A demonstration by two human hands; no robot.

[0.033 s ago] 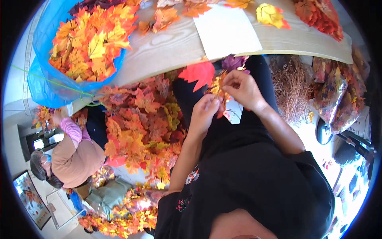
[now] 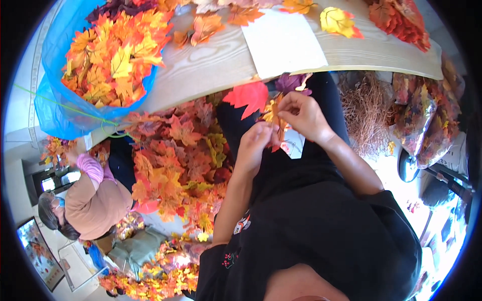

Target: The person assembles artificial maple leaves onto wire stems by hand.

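Note:
Over my lap, just below the table edge, my left hand and my right hand are close together on a strand of artificial maple leaves. Both pinch it, fingers closed, by an orange-yellow leaf. A bright red leaf spreads out left of my fingers. Beyond them lies a purple leaf, with a small pale yellow piece beside it. The strand's stem is mostly hidden by my fingers.
Ahead is a pale wooden table with a white sheet and scattered leaves. A blue bag of orange leaves stands left, above a leaf pile. Brown twigs hang right. A co-worker sits at far left.
My right fingers have shifted slightly at the leaves. The red and purple leaves have moved a little, and the pale yellow piece by the purple leaf shows more clearly.

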